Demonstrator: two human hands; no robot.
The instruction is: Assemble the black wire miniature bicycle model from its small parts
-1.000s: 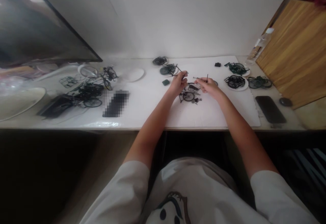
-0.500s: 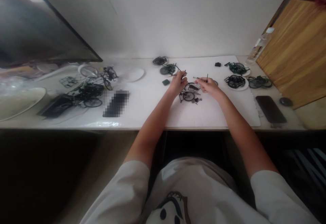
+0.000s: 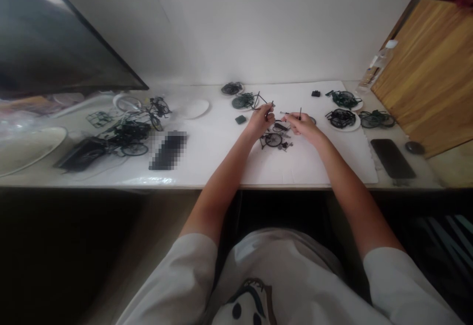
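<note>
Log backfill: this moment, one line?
left hand: holding dark frame piece | right hand: holding thin dark rod | white sheet: small wheel

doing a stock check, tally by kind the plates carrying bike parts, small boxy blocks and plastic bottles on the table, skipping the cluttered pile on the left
plates carrying bike parts: 4
small boxy blocks: 2
plastic bottles: 1
total: 7

On my distant feed I see a pale grey T-shirt [image 3: 306, 271], its short, loose sleeves [image 3: 173, 271] at seven and four o'clock, a cartoon print [image 3: 247, 308] with dark ovals [image 3: 236, 310] at six.
</note>
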